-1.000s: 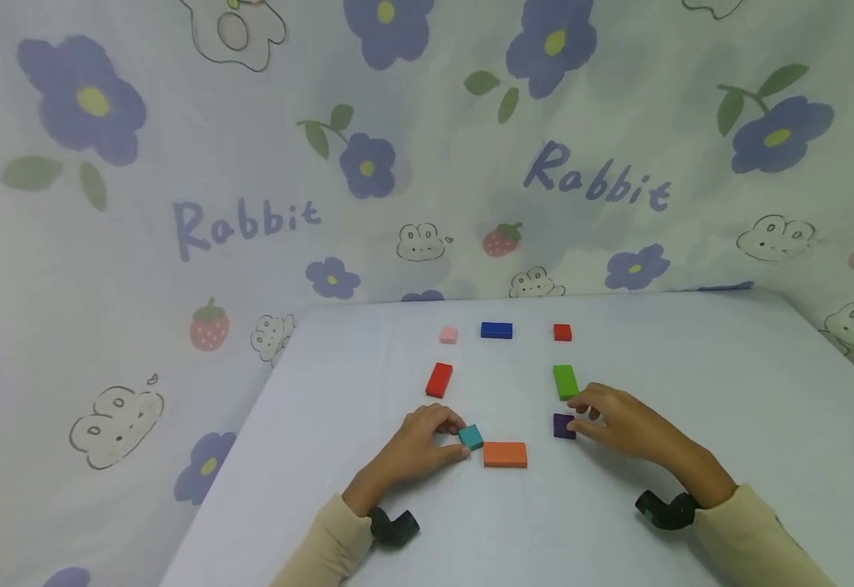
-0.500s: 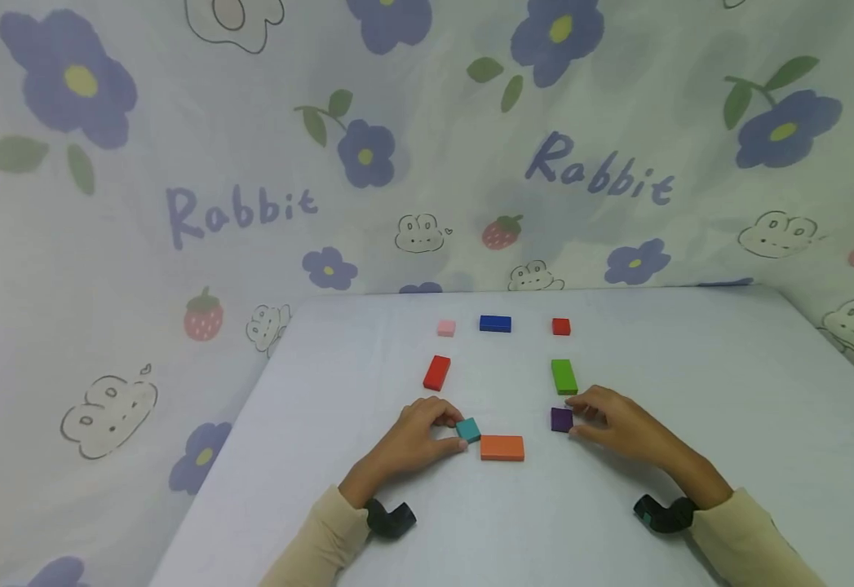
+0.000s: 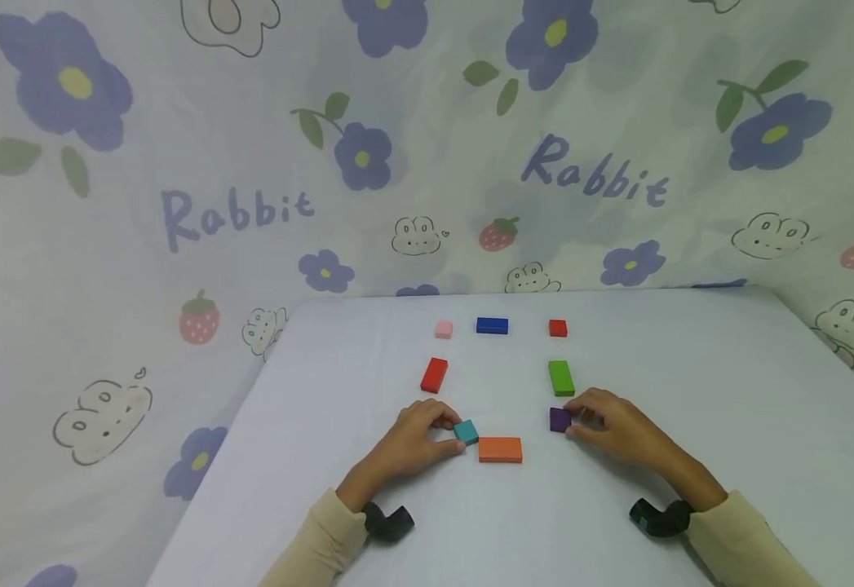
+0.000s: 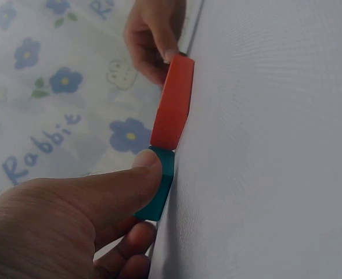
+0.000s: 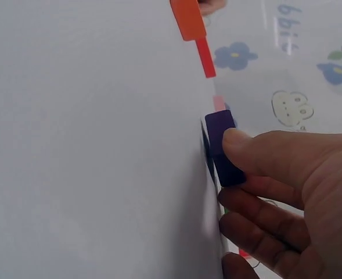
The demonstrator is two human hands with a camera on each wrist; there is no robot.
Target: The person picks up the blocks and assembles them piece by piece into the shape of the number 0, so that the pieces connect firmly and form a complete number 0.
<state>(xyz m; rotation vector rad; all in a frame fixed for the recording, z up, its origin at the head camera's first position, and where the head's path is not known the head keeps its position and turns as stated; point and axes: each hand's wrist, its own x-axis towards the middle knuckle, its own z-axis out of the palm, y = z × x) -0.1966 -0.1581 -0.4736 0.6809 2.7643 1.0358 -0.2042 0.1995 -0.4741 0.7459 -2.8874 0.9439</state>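
Observation:
My left hand (image 3: 422, 440) pinches a small teal block (image 3: 466, 432) between thumb and fingers. One corner of that block meets the left end of an orange rectangular block (image 3: 500, 450), as the left wrist view also shows. On the other side, my right hand (image 3: 612, 424) grips a small purple block (image 3: 560, 420) by its edges, thumb on the near side. In the right wrist view the purple block (image 5: 220, 131) is tilted, with a dark shadow along the cloth beside it. Just beyond the right fingertips lies a green rectangular block (image 3: 561, 378).
A red rectangular block (image 3: 434, 375) lies beyond the left hand. Farther back sit a pink cube (image 3: 444, 329), a blue rectangular block (image 3: 492, 326) and a small red block (image 3: 558, 328). A printed curtain (image 3: 427, 147) rises behind the white table (image 3: 529, 522).
My right thumb and fingers have closed on the purple block, which now tilts. The left hand keeps its hold on the teal block. The head view has shifted slightly.

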